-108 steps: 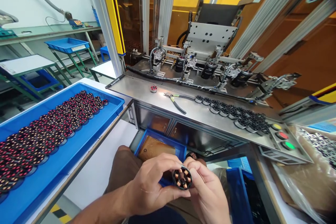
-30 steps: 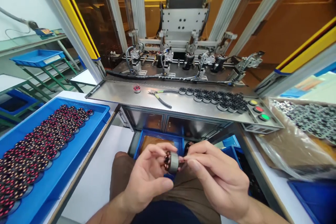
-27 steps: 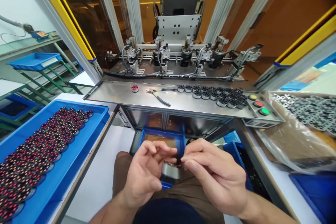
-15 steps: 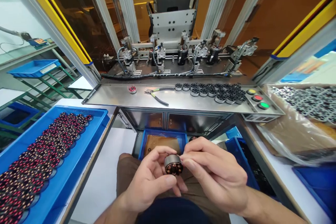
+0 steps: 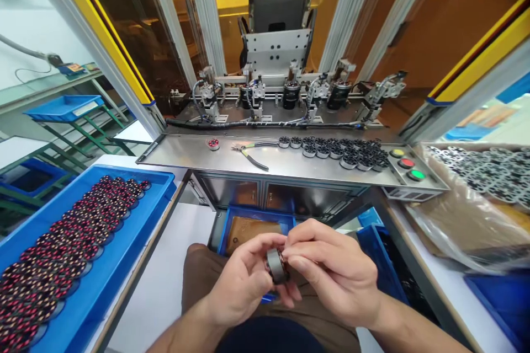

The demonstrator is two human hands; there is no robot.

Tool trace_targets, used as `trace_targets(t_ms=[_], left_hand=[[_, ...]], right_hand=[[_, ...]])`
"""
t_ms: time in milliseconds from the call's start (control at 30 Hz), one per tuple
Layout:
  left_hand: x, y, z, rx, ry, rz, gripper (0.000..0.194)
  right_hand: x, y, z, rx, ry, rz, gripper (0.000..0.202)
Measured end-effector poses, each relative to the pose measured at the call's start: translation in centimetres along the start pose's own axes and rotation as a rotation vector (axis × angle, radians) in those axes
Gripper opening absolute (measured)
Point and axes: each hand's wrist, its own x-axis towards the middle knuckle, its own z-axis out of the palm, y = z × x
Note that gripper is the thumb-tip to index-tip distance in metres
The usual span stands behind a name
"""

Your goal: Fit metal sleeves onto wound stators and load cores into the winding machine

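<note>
A round motor part with a grey metal ring [image 5: 276, 266] is held on edge above my lap, its copper-wound face turned mostly out of sight. My left hand [image 5: 244, 276] wraps its fingers and thumb around the part from the left. My right hand [image 5: 335, 270] pinches at the part's upper right edge with thumb and forefinger; whatever is between those fingertips is too small to make out. Pliers with green and black handles [image 5: 252, 155] lie on the metal ledge [image 5: 186, 154], near a single red-wound part [image 5: 213, 144].
Several black and silver rotors [image 5: 348, 154] cover the ledge's right half beside coloured buttons [image 5: 406, 163]. A blue tray [image 5: 159, 179] of wound parts stands left. At right is a plastic-lined box [image 5: 455, 220] of rings; a blue bin [image 5: 290, 220] sits below the ledge.
The motor part has turned in my left hand, from showing its copper-wound face to showing the side of its grey ring. The whole view has shifted slightly.
</note>
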Motion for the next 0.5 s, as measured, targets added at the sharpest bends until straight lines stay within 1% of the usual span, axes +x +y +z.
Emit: trace_targets(t_ms=[100,200,267,333,367,433,500], left_hand=[[0.0,0.2,0.0,0.016,0.048,0.031,0.040],[0.0,0.6,-0.1,0.133,0.142,0.186,0.030],[0.0,0.7,-0.4,0.216,0.198,0.294,0.028],[0.1,0.7,-0.8,0.246,0.220,0.351,0.029],[0.2,0.7,-1.0,0.241,0.223,0.364,0.030],[0.3,0.8,-1.4,0.217,0.214,0.390,0.030],[0.4,0.9,-1.6,0.203,0.203,0.414,0.030]], right_hand=[[-0.2,-0.2,-0.1,-0.036,-0.004,0.001,0.021],[-0.5,-0.5,0.2,-0.119,0.046,0.010,0.025],[-0.7,-0.8,0.8,-0.154,0.101,0.055,0.025],[-0.9,-1.1,1.6,-0.130,0.160,0.150,0.021],[-1.1,-1.2,2.0,-0.089,0.174,0.226,0.017],[-1.5,-1.2,3.0,0.061,0.174,0.396,0.016],[-2.0,-0.8,4.0,0.274,0.153,0.548,0.022]])
